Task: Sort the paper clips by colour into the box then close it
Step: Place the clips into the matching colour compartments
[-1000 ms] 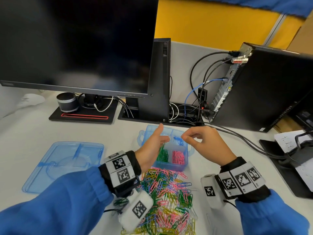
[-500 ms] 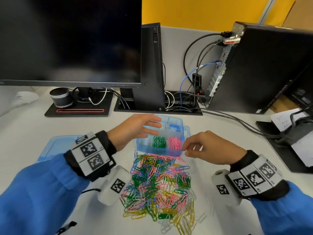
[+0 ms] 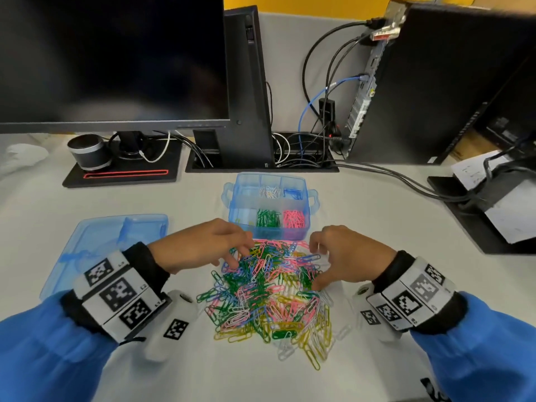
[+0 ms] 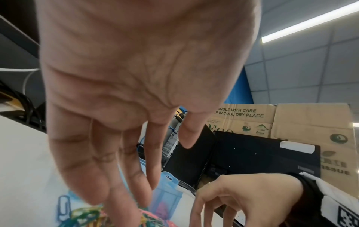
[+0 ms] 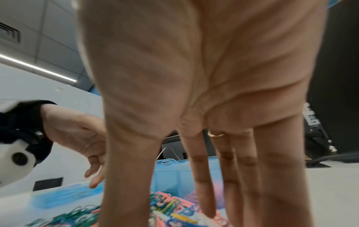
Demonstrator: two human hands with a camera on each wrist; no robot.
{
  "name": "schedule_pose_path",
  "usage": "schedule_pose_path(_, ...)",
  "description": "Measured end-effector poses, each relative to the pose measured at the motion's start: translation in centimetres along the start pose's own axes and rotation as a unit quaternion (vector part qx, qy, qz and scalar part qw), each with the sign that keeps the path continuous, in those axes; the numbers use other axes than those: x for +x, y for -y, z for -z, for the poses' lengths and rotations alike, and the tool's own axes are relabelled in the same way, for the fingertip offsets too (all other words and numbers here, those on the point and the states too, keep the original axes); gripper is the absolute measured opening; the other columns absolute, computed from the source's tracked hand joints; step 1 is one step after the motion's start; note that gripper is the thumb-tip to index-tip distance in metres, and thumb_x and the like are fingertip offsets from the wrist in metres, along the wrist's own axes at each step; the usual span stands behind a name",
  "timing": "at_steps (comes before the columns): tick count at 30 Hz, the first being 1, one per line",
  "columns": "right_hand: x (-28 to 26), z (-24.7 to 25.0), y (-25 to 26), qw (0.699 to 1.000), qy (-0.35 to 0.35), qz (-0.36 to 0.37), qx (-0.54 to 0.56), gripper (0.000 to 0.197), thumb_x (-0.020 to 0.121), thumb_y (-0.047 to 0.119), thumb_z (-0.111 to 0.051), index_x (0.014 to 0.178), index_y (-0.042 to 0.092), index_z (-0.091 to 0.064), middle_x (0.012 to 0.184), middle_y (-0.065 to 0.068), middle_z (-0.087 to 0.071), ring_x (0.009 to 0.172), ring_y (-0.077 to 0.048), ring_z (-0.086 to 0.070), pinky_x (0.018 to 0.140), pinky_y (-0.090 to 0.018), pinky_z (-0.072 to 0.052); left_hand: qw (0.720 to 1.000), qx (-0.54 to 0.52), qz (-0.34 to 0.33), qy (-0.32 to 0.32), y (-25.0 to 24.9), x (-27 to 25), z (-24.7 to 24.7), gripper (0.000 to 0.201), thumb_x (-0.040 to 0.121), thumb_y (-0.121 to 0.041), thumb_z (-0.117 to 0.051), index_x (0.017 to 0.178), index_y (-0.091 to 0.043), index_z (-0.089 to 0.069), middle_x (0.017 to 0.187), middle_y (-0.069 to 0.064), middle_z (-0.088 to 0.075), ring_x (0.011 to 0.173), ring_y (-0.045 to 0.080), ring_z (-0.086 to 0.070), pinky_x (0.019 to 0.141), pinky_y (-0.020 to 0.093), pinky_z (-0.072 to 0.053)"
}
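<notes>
On the brown cardboard cartons [image 4: 272,119] behind the translucent blue plastic box [image 3: 268,227], "HANDLE WITH CARE" and "IN COOL DRY PLACE" can be read. A tangled heap of coloured wire paper clips [image 3: 269,291] is spread on the pale tabletop [image 3: 377,221] just in front of the box, whose compartments already hold green, pink, white and blue clips. The left hand [image 3: 203,245] and right hand [image 3: 348,256] are lowered onto the heap's box-side edge, fingers [image 5: 202,184] spread apart and loosely bent, nothing visibly pinched; the ribbed blue lid [image 3: 101,248] lies flat to the box's left.
</notes>
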State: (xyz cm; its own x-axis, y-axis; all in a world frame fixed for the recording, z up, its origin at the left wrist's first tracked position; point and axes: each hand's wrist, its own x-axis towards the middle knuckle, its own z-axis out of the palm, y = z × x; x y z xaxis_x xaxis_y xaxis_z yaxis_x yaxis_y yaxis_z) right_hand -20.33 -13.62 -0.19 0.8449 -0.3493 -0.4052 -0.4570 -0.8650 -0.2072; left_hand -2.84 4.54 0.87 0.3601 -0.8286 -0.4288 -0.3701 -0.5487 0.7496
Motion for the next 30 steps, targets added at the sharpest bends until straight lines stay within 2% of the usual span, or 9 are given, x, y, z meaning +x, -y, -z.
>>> schedule_pose_path(5, -0.6, -0.8, 1.3, 0.998, -0.010, -0.069, 0.001, 0.069, 0.066, 0.056, -0.078, 0.108, 0.011, -0.047, 0.081, 0.003, -0.039, 0.080, -0.018, -0.046, 0.056, -0.025, -0.034, 0.998, 0.066, 0.018, -0.001, 0.1, -0.4, -0.4, 0.039, 0.099, -0.043, -0.040, 0.109, -0.015, -0.065, 0.102, -0.003, -0.067, 0.076, 0.008, -0.066, 0.060, 0.015, -0.039)
schedule_pose_path(8, -0.5, -1.4, 2.0, 0.997, -0.021, -0.079, 0.001, 0.062, 0.067, 0.056, -0.078, 0.100, 0.013, -0.046, 0.083, 0.002, -0.037, 0.077, -0.017, -0.044, 0.051, -0.022, -0.028, 0.996, 0.080, 0.024, 0.024, 0.0, -0.5, -1.0, 0.037, 0.099, -0.044, -0.040, 0.112, -0.019, -0.064, 0.105, -0.005, -0.067, 0.075, 0.009, -0.064, 0.055, 0.010, -0.038)
schedule_pose_path(12, 0.2, -2.3, 2.7, 0.997, -0.060, -0.053, -0.001, 0.041, 0.075, 0.041, -0.075, 0.089, 0.012, -0.049, 0.088, -0.005, -0.046, 0.075, -0.020, -0.047, 0.050, -0.022, -0.030, 0.996, 0.071, 0.017, 0.055, -0.2, -0.6, -1.8, 0.035, 0.099, -0.044, -0.040, 0.117, -0.021, -0.061, 0.106, -0.007, -0.066, 0.078, 0.009, -0.063, 0.054, 0.009, -0.038)
schedule_pose_path(14, 0.6, -2.4, 3.0, 0.996, -0.086, -0.035, -0.001, 0.030, 0.077, 0.031, -0.072, 0.083, 0.010, -0.050, 0.087, -0.008, -0.051, 0.075, -0.024, -0.051, 0.053, -0.027, -0.035, 0.996, 0.063, 0.017, 0.060, -0.2, -0.6, -1.9, 0.035, 0.100, -0.043, -0.040, 0.117, -0.021, -0.061, 0.107, -0.005, -0.066, 0.077, 0.009, -0.063, 0.054, 0.007, -0.038)
schedule_pose_path(18, 1.3, -2.2, 3.2, 0.992, -0.124, -0.022, -0.008, 0.024, 0.075, 0.025, -0.070, 0.084, 0.005, -0.060, 0.083, -0.011, -0.057, 0.078, -0.029, -0.058, 0.061, -0.031, -0.042, 0.998, 0.029, 0.014, 0.058, -0.2, -0.6, -1.9, 0.033, 0.100, -0.038, -0.041, 0.118, -0.019, -0.062, 0.107, -0.004, -0.066, 0.077, 0.009, -0.064, 0.055, 0.007, -0.041)
schedule_pose_path(22, 1.7, -2.1, 2.9, 0.991, -0.136, -0.005, -0.007, 0.020, 0.075, 0.024, -0.069, 0.079, 0.006, -0.063, 0.078, -0.010, -0.061, 0.073, -0.027, -0.059, 0.061, -0.032, -0.047, 0.998, 0.005, 0.010, 0.057, -0.3, -0.6, -2.1, 0.031, 0.101, -0.034, -0.040, 0.118, -0.019, -0.061, 0.106, -0.005, -0.066, 0.080, 0.009, -0.064, 0.054, 0.008, -0.041)
schedule_pose_path(25, 2.0, -1.8, 2.3, 0.991, -0.135, 0.005, 0.016, 0.016, 0.076, 0.022, -0.070, 0.079, 0.007, -0.067, 0.080, -0.010, -0.063, 0.073, -0.025, -0.060, 0.061, -0.029, -0.045, 0.998, -0.017, 0.010, 0.054, -0.1, -0.5, -2.2, 0.028, 0.101, -0.033, -0.041, 0.115, -0.022, -0.062, 0.103, -0.006, -0.067, 0.078, 0.007, -0.065, 0.062, 0.015, -0.042)
schedule_pose_path(28, 2.3, -1.3, 1.5, 0.990, -0.125, 0.014, 0.068, 0.014, 0.075, 0.018, -0.075, 0.079, 0.006, -0.070, 0.076, -0.008, -0.068, 0.072, -0.022, -0.062, 0.065, -0.029, -0.049, 0.998, -0.054, 0.011, 0.039, 0.0, -0.2, -2.1, 0.027, 0.101, -0.030, -0.040, 0.109, -0.020, -0.064, 0.103, -0.003, -0.068, 0.079, 0.009, -0.067, 0.063, 0.018, -0.044)
schedule_pose_path(30, 2.4, -0.8, 0.9, 0.986, -0.107, 0.013, 0.129, 0.011, 0.073, 0.017, -0.077, 0.077, 0.009, -0.070, 0.073, -0.006, -0.071, 0.066, -0.014, -0.064, 0.064, -0.023, -0.050, 0.995, -0.092, 0.017, 0.029, -0.3, -0.1, -2.0, 0.030, 0.102, -0.032, -0.040, 0.112, -0.017, -0.064, 0.108, 0.001, -0.069, 0.085, 0.013, -0.068, 0.066, 0.020, -0.048)
